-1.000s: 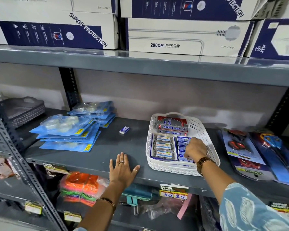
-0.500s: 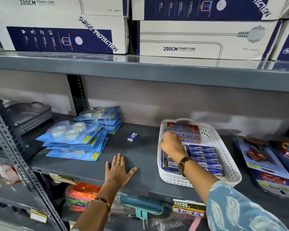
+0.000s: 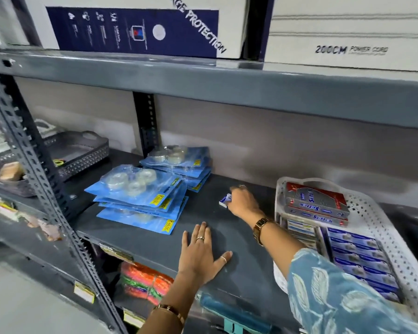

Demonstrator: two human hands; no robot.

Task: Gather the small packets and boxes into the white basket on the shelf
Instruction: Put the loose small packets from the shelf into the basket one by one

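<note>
A white perforated basket (image 3: pixel 381 227) stands on the grey shelf at the right, holding rows of small blue-and-white boxes (image 3: pixel 362 259) and red-and-grey boxes (image 3: pixel 316 203) at its far end. Left of the basket, a small blue-and-white packet (image 3: pixel 225 200) is at the shelf surface with the fingers of my right hand (image 3: pixel 241 201) closed around it. My left hand (image 3: pixel 200 254) lies flat on the shelf near the front edge, fingers spread, holding nothing.
Two stacks of blue tape packs (image 3: pixel 143 196) lie on the shelf to the left. A grey basket (image 3: pixel 77 153) sits beyond the upright post (image 3: pixel 41 169). Large white-and-navy cartons (image 3: pixel 140 27) fill the shelf above. Orange and green items (image 3: pixel 143 280) lie below.
My right hand left the white basket and reached left across the shelf to the small packet, closing on it. The view shifted left and closer. My left hand stayed flat.
</note>
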